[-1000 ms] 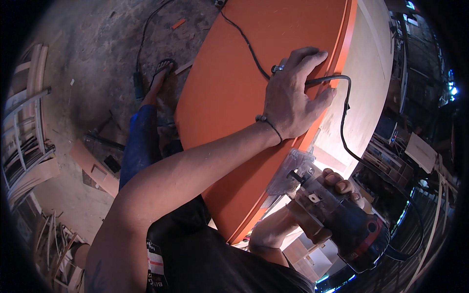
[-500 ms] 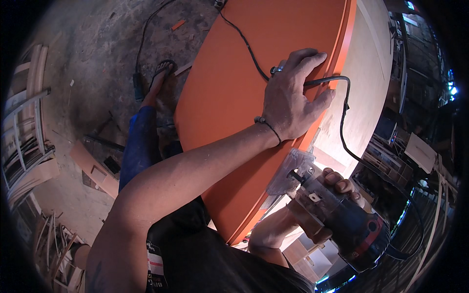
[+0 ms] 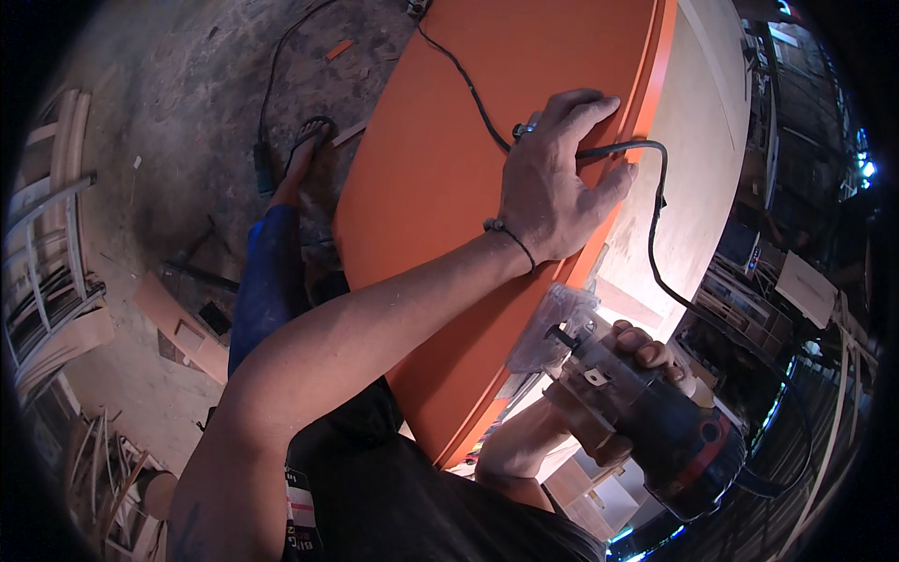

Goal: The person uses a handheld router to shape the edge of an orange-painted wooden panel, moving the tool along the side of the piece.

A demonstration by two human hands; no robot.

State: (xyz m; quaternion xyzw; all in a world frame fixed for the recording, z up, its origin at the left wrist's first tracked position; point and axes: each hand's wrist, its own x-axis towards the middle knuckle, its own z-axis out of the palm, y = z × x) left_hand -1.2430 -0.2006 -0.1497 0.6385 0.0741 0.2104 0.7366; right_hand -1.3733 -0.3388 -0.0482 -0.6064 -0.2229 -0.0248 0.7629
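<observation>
My left hand (image 3: 552,183) rests on the orange panel (image 3: 421,140) near its right edge, thumb and forefinger apart. A black cable (image 3: 655,234) passes beneath this hand and loops down over the panel's pale wooden side (image 3: 702,122). Below, my right hand (image 3: 632,351) grips a dark trim router (image 3: 684,459) with a red band, lying on its side. The router's clear base plate (image 3: 548,332) sits against the panel's edge; I cannot make out the bit's contact with it. My right palm is partly hidden behind the tool.
Concrete floor (image 3: 187,122) at left holds wood offcuts (image 3: 178,323), another cord and stacked strips with metal frames (image 3: 70,215). My sandalled foot (image 3: 309,140) stands beside the panel. Dim boards and timber (image 3: 805,290) crowd the right.
My left hand, the router in my right hand and the panel's edge appear very slightly higher and further left in the picture. Both grips look the same.
</observation>
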